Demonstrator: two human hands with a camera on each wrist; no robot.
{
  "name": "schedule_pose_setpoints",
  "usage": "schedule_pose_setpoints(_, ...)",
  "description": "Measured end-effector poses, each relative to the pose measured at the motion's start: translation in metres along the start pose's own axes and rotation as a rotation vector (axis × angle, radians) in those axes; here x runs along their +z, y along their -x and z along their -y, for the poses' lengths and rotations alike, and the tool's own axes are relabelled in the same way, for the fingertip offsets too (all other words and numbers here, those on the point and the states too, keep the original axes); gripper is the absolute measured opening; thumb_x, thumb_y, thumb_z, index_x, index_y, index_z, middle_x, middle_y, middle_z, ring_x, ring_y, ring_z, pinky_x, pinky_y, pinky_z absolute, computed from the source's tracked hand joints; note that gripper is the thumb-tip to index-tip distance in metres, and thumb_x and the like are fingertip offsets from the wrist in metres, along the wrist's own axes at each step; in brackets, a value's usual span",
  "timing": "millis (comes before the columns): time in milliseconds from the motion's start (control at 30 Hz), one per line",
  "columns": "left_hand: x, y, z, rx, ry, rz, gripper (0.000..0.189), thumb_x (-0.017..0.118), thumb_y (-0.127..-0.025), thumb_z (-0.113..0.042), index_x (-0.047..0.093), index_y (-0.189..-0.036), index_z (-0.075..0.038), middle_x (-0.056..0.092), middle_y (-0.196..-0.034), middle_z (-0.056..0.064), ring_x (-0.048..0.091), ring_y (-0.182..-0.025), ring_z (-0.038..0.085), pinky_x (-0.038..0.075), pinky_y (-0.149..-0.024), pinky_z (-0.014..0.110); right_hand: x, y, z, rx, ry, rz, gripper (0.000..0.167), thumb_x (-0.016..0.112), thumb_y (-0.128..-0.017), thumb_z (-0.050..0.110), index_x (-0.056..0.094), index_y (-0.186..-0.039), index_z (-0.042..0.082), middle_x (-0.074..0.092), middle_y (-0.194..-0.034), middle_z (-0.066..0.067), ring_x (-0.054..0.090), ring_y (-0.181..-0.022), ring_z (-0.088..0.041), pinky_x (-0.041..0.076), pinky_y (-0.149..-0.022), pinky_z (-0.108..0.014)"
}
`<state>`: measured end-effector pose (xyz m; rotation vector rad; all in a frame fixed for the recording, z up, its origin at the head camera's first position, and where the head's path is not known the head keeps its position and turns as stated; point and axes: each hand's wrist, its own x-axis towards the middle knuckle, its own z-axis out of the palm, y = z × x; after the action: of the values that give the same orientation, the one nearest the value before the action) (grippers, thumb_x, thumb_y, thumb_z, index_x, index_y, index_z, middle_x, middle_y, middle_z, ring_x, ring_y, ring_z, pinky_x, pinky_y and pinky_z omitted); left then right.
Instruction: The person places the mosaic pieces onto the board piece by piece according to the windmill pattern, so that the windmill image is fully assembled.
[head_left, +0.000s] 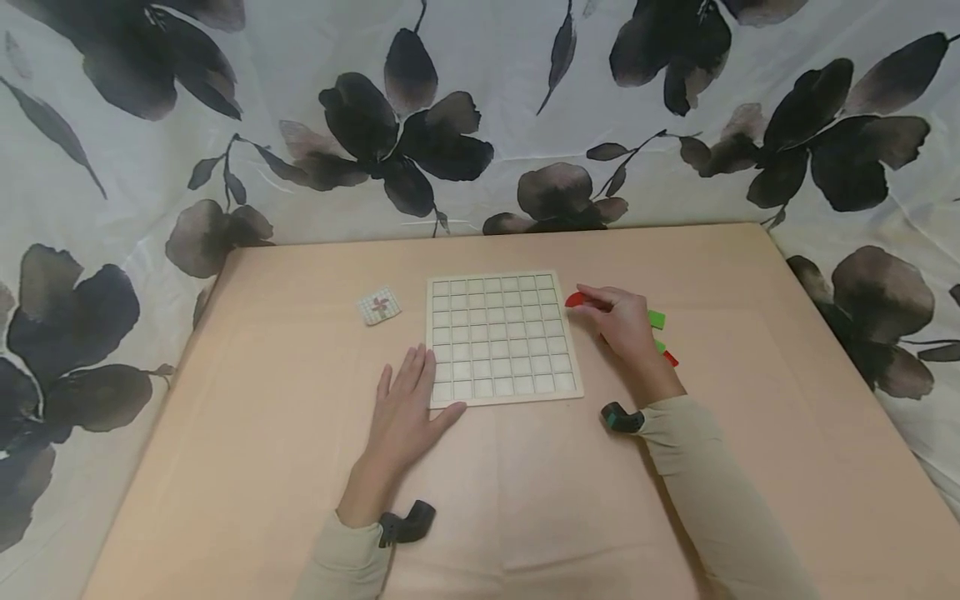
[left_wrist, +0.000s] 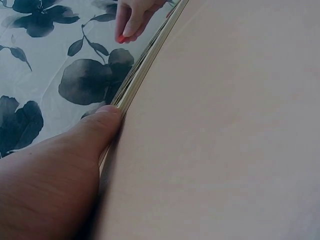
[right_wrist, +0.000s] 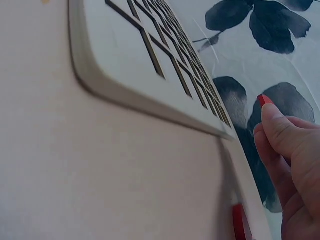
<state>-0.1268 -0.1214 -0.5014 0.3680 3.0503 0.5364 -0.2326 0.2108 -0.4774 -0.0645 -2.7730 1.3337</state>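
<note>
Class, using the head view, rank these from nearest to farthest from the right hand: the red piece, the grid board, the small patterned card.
1. red piece, pinched in the right hand
2. grid board, just left of it
3. small patterned card, beyond the board's left edge

Tan table [head_left: 300,467], floral fabric backdrop [head_left: 525,100]

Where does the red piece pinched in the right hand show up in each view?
Head: red piece, centre-right, beside the grid board's top right corner, at the right hand's fingertips.
Left wrist: top centre, a red spot under the fingertips.
Right wrist: right of centre, above the thumb.
Shared landmark: the grid board.
</note>
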Motion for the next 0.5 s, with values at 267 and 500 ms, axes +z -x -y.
schedule_pose_setpoints(267,0.0,0.0,-0.001,0.001,-0.012,0.002,0.09,0.047,-0.087,-0.066,0.025,-0.15,-0.005,0.019,-0.159,0.011,0.011,-0.149,0.023,0.005,-0.119,0.051,0.019,-0.008,0.016,0.015,-0.023,0.047,0.045,0.071,-0.084,0.032,0.062,-0.128,0.023,0.064,-0.124,-0.006,0.057,-0.115,-0.021,0.05,-0.097,-0.037)
schedule_pose_setpoints(500,-0.002,0.001,-0.002,0.0,-0.014,0.002,0.09,0.047,-0.087,-0.066,0.025,-0.15,-0.004,0.019,-0.159,0.011,0.012,-0.149,0.023,0.006,-0.119,0.052,0.035,-0.021,0.031,-0.041,-0.014,0.107,0.043,0.072,-0.084,0.024,0.064,-0.125,0.016,0.067,-0.113,-0.007,0.06,-0.098,-0.022,0.053,-0.088,-0.035)
